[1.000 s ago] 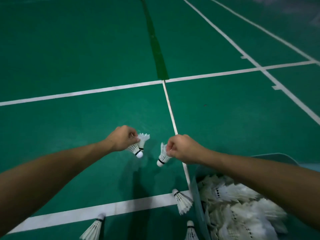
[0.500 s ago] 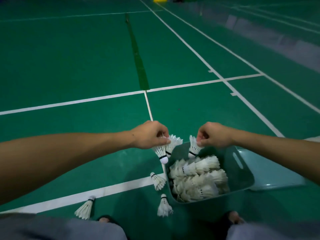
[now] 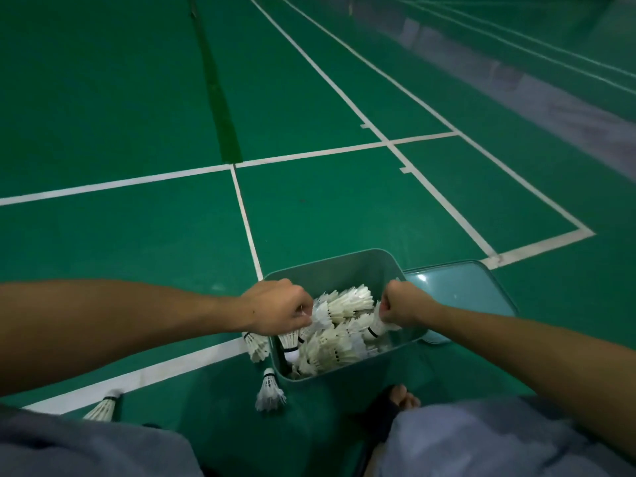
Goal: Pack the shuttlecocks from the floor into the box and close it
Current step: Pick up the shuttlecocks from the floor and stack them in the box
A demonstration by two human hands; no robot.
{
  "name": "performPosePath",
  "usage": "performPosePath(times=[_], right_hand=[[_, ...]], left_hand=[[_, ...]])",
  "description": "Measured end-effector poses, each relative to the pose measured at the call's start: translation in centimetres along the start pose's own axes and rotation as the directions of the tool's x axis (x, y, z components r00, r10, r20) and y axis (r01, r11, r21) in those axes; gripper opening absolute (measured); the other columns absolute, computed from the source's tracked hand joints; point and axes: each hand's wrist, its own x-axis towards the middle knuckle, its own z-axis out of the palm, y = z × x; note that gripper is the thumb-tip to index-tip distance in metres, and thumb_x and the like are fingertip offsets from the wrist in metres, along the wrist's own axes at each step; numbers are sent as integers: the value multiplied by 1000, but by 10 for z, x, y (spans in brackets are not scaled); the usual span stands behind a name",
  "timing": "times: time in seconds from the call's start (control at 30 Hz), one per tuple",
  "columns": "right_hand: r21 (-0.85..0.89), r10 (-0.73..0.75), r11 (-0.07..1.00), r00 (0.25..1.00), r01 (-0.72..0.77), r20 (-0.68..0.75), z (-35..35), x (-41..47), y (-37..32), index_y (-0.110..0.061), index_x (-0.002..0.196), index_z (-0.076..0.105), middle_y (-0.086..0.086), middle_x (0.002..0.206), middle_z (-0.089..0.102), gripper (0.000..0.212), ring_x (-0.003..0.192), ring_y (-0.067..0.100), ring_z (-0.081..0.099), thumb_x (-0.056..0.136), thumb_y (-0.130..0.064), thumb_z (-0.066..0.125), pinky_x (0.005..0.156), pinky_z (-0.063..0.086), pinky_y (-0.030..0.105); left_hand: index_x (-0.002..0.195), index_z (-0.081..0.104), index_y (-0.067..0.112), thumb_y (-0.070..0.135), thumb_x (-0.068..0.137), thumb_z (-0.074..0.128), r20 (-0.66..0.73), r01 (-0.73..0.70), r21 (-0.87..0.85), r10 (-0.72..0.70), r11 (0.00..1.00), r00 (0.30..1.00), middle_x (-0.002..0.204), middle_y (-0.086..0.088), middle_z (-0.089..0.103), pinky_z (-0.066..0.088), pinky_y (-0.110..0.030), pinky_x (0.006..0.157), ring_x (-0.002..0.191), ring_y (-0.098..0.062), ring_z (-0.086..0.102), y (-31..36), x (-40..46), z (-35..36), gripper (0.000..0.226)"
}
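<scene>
A teal plastic box sits on the green court floor, holding several white shuttlecocks. My left hand hovers over the box's left side and grips two shuttlecocks that hang cork-down. My right hand is over the box's right side and pinches one shuttlecock by its feathers. The box's lid lies on the floor to its right. Three loose shuttlecocks lie on the floor: one against the box's left wall, one at its near corner, one further left.
White court lines cross the green floor around the box. My knees in grey shorts fill the bottom edge, and my foot rests just in front of the box.
Both hands have carried their shuttlecocks from the floor left of the box to a spot over its open top. The view has swung right and down.
</scene>
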Motion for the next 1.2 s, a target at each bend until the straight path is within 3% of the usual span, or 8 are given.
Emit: performPosePath(times=[0.07,0.23,0.33,0.47,0.67,0.9,1.07,1.2], right_hand=[[59,4,998,1000,-5,24,9,5,2,-2,75,68,9,69,70,16,72,24,74,88,-10,63,75,64,44],[202,22,978,992,-46,123,24,11,1,4,86,77,16,82,78,14,75,22,78,87,-7,68,74,66,39],[273,53,957,985,-98,166,30,12,3,6,91,77,20,85,78,14,65,20,73,90,-7,73,67,65,36],[349,63,927,974,-138,218,40,12,4,5,90,78,23,87,77,13,63,21,66,88,-7,78,70,63,39],[395,38,909,970,-134,241,52,8,-2,-3,88,80,5,69,72,4,51,7,63,84,-2,81,53,54,21],[252,-6,966,971,-56,239,41,10,-4,0,102,79,10,91,78,19,70,13,73,87,-12,80,53,53,18],[71,-69,996,985,58,159,12,3,-23,-3,109,77,11,112,77,26,99,23,74,90,-21,77,88,60,33],[109,-297,950,955,294,14,-19,-23,-58,-19,125,65,1,123,65,39,105,13,60,89,-28,76,92,51,28]], left_hand=[[99,73,23,38,103,60,0,8,4,-8,1000,1000,73,19,56,39,-24,58,63,5,51,-2,3,3,20],[100,71,21,37,104,60,29,11,-5,-11,1000,1000,75,19,56,45,-26,63,66,4,53,-7,4,10,20],[102,72,22,39,104,60,24,5,-2,-5,1000,1000,80,17,60,45,-27,64,71,-2,58,-7,3,12,20],[102,71,24,41,104,60,22,1,5,-2,1000,1000,84,17,63,48,-27,67,75,-4,60,-7,3,14,20],[102,72,24,40,104,59,24,7,6,-7,1000,1000,91,12,72,54,-29,70,78,-5,65,-9,3,15,20],[103,73,23,38,104,59,19,-8,-34,9,999,1000,95,11,74,58,-33,75,81,-6,67,-11,1,13,20],[100,72,26,39,104,59,-12,-16,-67,16,998,1000,84,18,63,43,-27,66,71,2,55,-11,4,11,19],[99,73,28,39,103,60,-41,-14,-118,10,993,999,82,20,63,49,-30,71,71,3,56,-7,7,6,17]])
